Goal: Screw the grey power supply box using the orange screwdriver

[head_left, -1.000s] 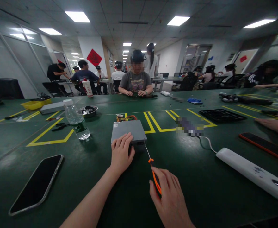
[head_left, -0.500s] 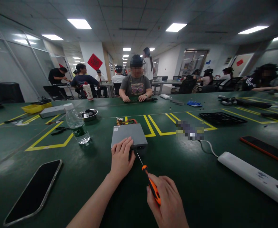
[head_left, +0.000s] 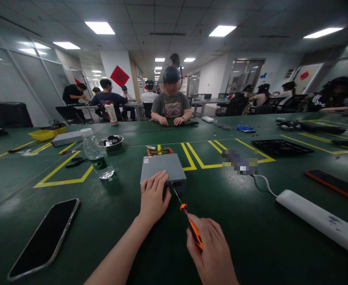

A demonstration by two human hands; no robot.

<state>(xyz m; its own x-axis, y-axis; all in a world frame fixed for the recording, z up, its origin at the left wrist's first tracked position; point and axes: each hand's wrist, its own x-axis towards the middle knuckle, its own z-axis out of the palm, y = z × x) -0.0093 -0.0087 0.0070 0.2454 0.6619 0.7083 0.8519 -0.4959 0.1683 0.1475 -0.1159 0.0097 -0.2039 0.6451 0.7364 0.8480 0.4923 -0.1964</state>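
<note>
A grey metal computer power supply (head_left: pixel 162 165) lies flat in front of me, its bundle of coloured cables (head_left: pixel 160 151) at the far side. My left hand (head_left: pixel 155 194) grips its near left part, with fingers over the top and the thumb at the near side. An orange and black screwdriver (head_left: pixel 194 228) is wrapped in the fingers of my right hand (head_left: pixel 211 245). Its thin shaft slants up to the near face of the power supply, beside my left thumb. Whether the tip sits in a screw is too small to tell.
On the green table, a phone (head_left: pixel 44 237) and a water bottle (head_left: pixel 98 156) stand left, with a metal bowl (head_left: pixel 112 142) behind. To the right lie a white power strip (head_left: pixel 316 221), an orange-edged black case (head_left: pixel 337 184) and a black tray (head_left: pixel 282 147). A person (head_left: pixel 171 105) sits opposite.
The whole view has shifted slightly. Both hands, the power supply and the screwdriver keep nearly the same places relative to each other. A person standing in the background has moved behind the seated one.
</note>
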